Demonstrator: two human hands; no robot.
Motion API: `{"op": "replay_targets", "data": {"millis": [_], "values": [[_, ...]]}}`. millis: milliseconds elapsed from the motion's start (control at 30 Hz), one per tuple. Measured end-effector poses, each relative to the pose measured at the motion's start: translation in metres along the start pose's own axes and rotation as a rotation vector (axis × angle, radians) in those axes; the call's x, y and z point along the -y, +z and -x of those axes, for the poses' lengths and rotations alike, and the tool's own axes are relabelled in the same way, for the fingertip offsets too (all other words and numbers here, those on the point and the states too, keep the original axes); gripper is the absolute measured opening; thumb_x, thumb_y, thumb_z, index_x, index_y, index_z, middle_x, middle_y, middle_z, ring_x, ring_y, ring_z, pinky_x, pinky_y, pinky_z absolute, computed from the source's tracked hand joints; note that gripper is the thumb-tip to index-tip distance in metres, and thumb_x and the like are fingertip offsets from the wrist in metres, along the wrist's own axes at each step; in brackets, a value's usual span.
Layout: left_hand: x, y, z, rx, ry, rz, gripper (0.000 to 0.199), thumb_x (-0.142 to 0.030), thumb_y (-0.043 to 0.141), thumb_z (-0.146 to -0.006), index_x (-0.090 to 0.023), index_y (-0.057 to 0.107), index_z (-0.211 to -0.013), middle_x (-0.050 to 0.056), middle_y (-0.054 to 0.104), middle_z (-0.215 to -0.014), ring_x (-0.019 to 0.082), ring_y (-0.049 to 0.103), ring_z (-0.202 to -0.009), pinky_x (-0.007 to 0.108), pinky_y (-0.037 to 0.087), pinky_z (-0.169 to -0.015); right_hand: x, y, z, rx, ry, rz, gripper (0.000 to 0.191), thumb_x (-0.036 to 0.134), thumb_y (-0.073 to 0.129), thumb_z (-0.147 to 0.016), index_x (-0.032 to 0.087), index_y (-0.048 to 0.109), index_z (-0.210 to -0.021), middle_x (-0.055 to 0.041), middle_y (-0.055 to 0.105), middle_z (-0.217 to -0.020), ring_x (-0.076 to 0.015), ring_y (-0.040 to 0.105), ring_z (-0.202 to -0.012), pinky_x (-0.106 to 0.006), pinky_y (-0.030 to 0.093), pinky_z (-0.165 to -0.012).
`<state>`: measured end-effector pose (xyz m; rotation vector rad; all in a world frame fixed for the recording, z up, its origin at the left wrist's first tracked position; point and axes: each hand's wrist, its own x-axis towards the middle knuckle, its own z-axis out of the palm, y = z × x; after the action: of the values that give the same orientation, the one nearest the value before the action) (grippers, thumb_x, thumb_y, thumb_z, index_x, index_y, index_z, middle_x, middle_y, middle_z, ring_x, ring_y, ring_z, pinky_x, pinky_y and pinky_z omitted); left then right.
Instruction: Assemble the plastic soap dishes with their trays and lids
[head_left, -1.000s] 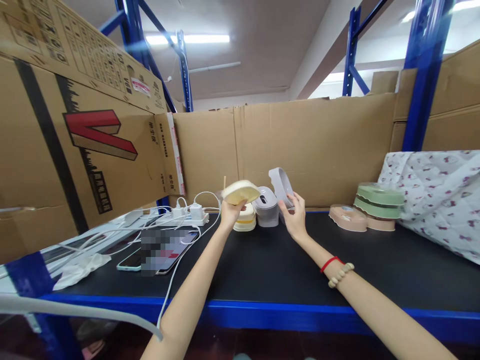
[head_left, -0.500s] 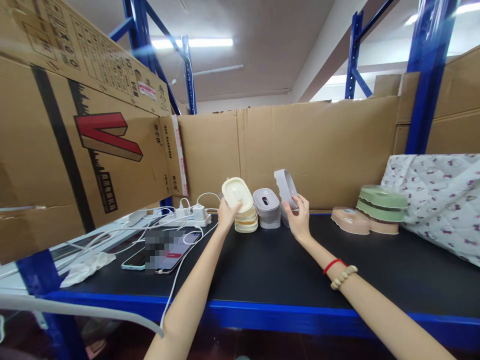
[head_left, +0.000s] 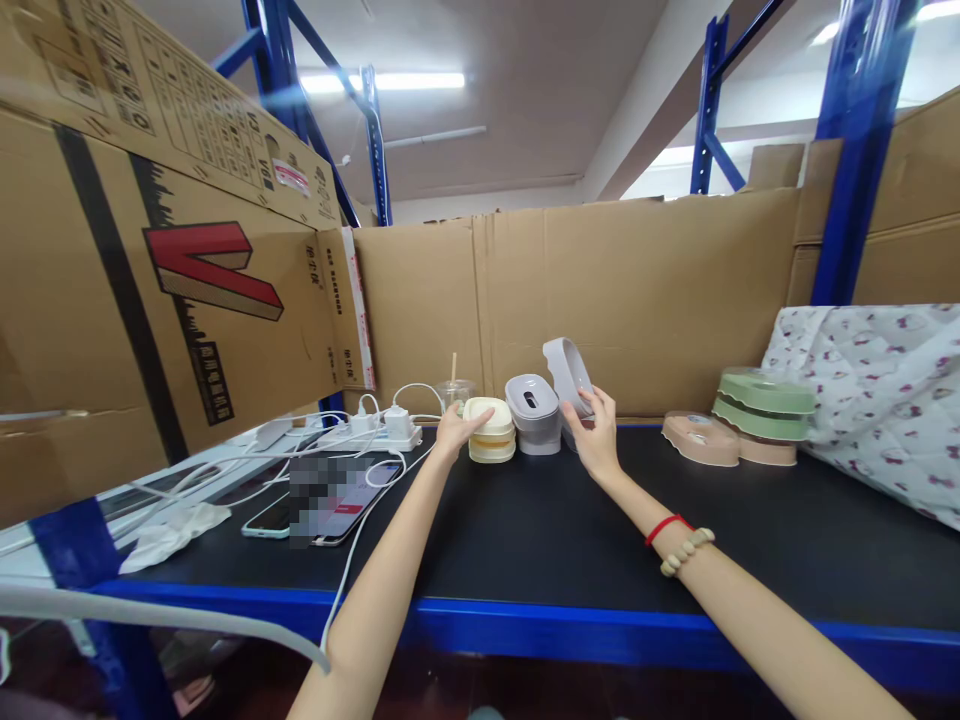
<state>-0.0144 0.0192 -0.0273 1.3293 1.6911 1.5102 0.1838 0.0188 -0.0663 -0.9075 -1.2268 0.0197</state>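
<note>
My left hand (head_left: 459,432) is at the cream stack (head_left: 492,450), its fingers around the cream lid (head_left: 487,412), which lies flat on top. A grey-lilac container (head_left: 533,415) with a dark slot in its lid stands just right of the stack. My right hand (head_left: 596,430) grips a tilted grey-lilac ring-shaped piece (head_left: 568,376) by its lower right edge, above and right of that container. Behind my right hand another grey piece is mostly hidden.
Green trays (head_left: 765,405) and pink trays (head_left: 701,440) are stacked at the right by a patterned cloth (head_left: 885,400). On the left lie phones (head_left: 360,500), a power strip (head_left: 375,436) and cables. A clear cup with a straw (head_left: 454,390) stands behind my left hand.
The cream lid has gone from raised and tilted to flat on the cream stack, my left hand with it. The cup behind has come into view. The ring-shaped piece has shifted slightly left.
</note>
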Motion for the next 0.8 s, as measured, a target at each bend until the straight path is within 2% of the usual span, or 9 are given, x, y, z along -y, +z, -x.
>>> {"op": "replay_targets", "data": {"millis": [100, 200, 300, 433, 533, 633, 800], "values": [[-0.001, -0.001, 0.000, 0.091, 0.013, 0.062, 0.050, -0.024, 0.084, -0.044, -0.015, 0.064, -0.088, 0.011, 0.070, -0.097, 0.024, 0.065, -0.093, 0.027, 0.050, -0.071, -0.001, 0.000, 0.000, 0.010, 0.003, 0.005, 0.056, 0.068, 0.051, -0.069, 0.021, 0.066, -0.096, -0.0124, 0.048, -0.116, -0.0244, 0.055, -0.103, -0.037, 0.053, -0.074], [0.001, -0.001, -0.003, 0.156, 0.117, -0.027, 0.037, -0.028, 0.083, -0.046, -0.018, 0.062, -0.074, 0.007, 0.070, -0.085, 0.024, 0.064, -0.090, 0.029, 0.049, -0.075, -0.003, 0.001, -0.001, 0.012, 0.018, 0.026, 0.055, 0.067, 0.054, -0.068, 0.022, 0.067, -0.097, -0.0117, 0.048, -0.117, -0.0240, 0.056, -0.103, -0.037, 0.053, -0.075], [0.003, 0.003, -0.002, 0.092, 0.243, -0.288, 0.042, -0.040, 0.078, -0.056, -0.016, 0.062, -0.086, 0.012, 0.069, -0.095, 0.028, 0.061, -0.099, 0.034, 0.046, -0.084, -0.004, 0.002, -0.002, 0.042, 0.036, 0.040, 0.057, 0.068, 0.059, -0.063, 0.022, 0.069, -0.096, -0.0119, 0.053, -0.113, -0.0253, 0.058, -0.099, -0.038, 0.053, -0.075], [0.008, 0.011, 0.004, 0.048, 0.297, -0.576, 0.054, -0.052, 0.065, -0.070, -0.015, 0.059, -0.110, 0.017, 0.064, -0.112, 0.033, 0.055, -0.110, 0.040, 0.043, -0.087, -0.005, 0.003, -0.002, 0.084, 0.000, 0.067, 0.055, 0.064, 0.065, -0.059, 0.021, 0.070, -0.093, -0.0107, 0.060, -0.100, -0.0271, 0.058, -0.094, -0.041, 0.051, -0.075], [0.011, 0.015, 0.007, 0.031, 0.357, -0.603, 0.055, -0.052, 0.056, -0.077, -0.017, 0.055, -0.119, 0.017, 0.061, -0.119, 0.033, 0.053, -0.111, 0.042, 0.041, -0.089, -0.005, 0.008, -0.002, 0.045, -0.043, 0.135, 0.048, 0.060, 0.066, -0.062, 0.023, 0.069, -0.094, -0.0095, 0.059, -0.102, -0.0279, 0.056, -0.099, -0.043, 0.048, -0.081], [0.011, 0.018, 0.009, 0.005, 0.437, -0.592, 0.052, -0.046, 0.056, -0.080, -0.018, 0.053, -0.123, 0.017, 0.055, -0.128, 0.032, 0.050, -0.116, 0.043, 0.039, -0.093, -0.002, 0.015, -0.003, 0.025, -0.088, 0.212, 0.044, 0.056, 0.062, -0.068, 0.026, 0.067, -0.100, -0.0092, 0.055, -0.109, -0.0279, 0.053, -0.103, -0.046, 0.043, -0.089], [0.008, 0.025, 0.013, 0.034, 0.603, -0.534, 0.047, -0.035, 0.054, -0.081, -0.017, 0.051, -0.125, 0.014, 0.054, -0.130, 0.028, 0.046, -0.122, 0.043, 0.036, -0.099, 0.000, 0.032, -0.007, 0.184, -0.164, 0.348, 0.044, 0.051, 0.064, -0.070, 0.028, 0.065, -0.108, -0.0112, 0.052, -0.116, -0.0313, 0.049, -0.107, -0.051, 0.040, -0.090]]}}
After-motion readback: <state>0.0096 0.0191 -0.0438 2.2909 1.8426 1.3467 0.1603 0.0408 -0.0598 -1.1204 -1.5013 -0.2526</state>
